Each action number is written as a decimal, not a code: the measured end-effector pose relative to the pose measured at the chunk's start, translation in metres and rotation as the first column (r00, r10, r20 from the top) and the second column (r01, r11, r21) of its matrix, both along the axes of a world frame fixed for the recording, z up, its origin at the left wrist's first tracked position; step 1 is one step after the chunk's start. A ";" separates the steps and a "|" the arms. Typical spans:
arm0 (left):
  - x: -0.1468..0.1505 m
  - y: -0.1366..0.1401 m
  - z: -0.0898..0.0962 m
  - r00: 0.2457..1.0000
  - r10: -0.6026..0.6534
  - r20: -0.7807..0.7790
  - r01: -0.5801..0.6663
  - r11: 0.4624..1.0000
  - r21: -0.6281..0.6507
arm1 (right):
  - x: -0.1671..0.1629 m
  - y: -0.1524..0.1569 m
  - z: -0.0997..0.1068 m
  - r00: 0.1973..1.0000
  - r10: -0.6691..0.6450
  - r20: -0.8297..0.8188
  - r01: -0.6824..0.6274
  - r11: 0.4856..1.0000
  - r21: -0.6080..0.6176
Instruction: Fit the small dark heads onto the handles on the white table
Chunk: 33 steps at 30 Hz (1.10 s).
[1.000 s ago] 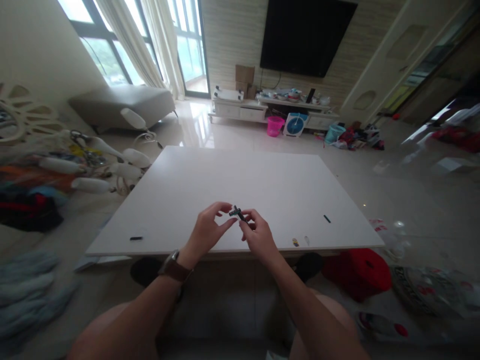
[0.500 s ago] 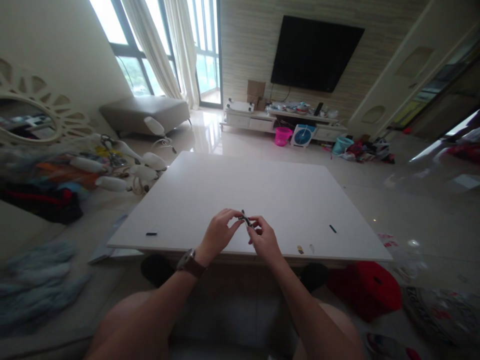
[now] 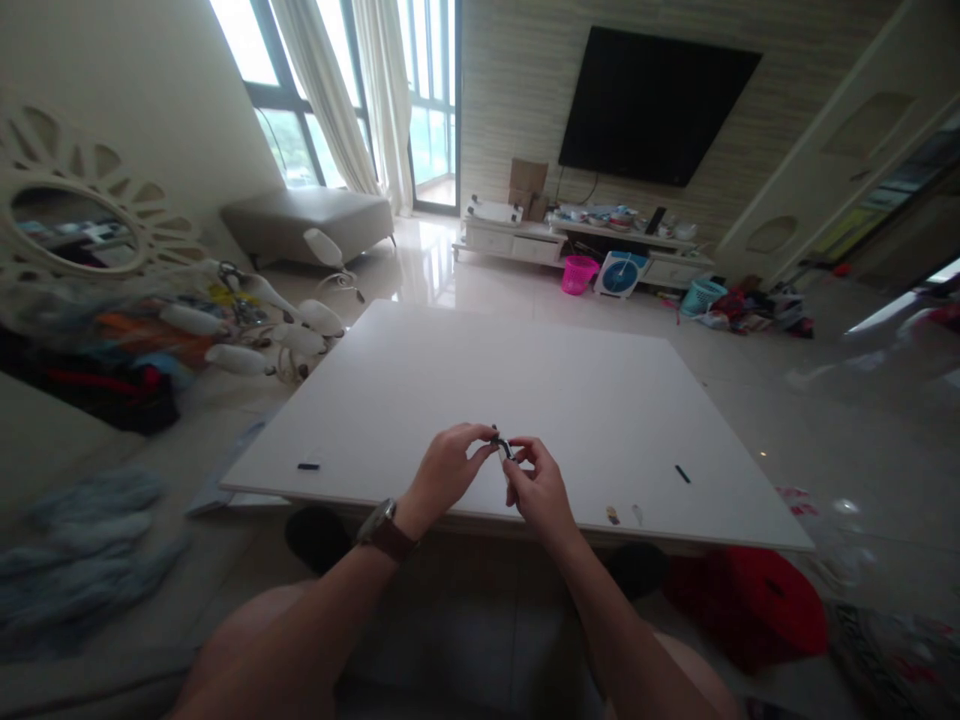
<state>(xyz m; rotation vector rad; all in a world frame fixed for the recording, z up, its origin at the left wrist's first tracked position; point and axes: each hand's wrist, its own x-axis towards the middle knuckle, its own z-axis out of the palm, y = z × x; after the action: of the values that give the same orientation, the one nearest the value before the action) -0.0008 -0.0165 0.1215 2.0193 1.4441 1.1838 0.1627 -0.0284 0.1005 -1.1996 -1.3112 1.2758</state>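
Note:
Between my fingertips, over the near part of the white table (image 3: pixel 450 370), is a small black-and-white object (image 3: pixel 504 447) with a bent dark part; its kind is too small to make out. My left hand (image 3: pixel 448 468) pinches its left end between thumb and fingers. From the other side, the thumb and fingers of my right hand (image 3: pixel 541 488) close on its right end. The fingers hide part of it. A brown-strapped watch (image 3: pixel 386 530) is on my left wrist.
A short dark strip (image 3: pixel 308 466) lies on the table at left, another dark strip (image 3: pixel 682 473) at right. Close to the front edge are a small yellow-and-dark piece (image 3: pixel 613 515) and a clear piece (image 3: pixel 637 514). A lamp with white shades (image 3: pixel 300 340) stands beyond the left edge.
The view has turned slightly to the left, so the room appears shifted right. Both hands still grip the small object, whose dark part now shows at a different angle between the fingers.

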 end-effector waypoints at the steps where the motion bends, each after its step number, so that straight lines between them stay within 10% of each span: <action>1: 0.000 0.000 -0.001 1.000 0.003 -0.005 -0.003 1.000 0.002 | -0.001 0.001 -0.002 1.000 -0.006 -0.006 0.006 1.000 0.001; 33: -0.011 -0.002 -0.001 0.998 -0.005 -0.070 0.009 0.999 0.053 | -0.012 0.003 -0.010 0.995 0.102 0.019 -0.101 0.992 -0.081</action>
<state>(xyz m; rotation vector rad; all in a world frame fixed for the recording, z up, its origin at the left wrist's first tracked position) -0.0120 -0.0188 0.1203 2.1197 1.4509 1.1720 0.1505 -0.0257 0.0900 -1.2196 -1.3637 1.4029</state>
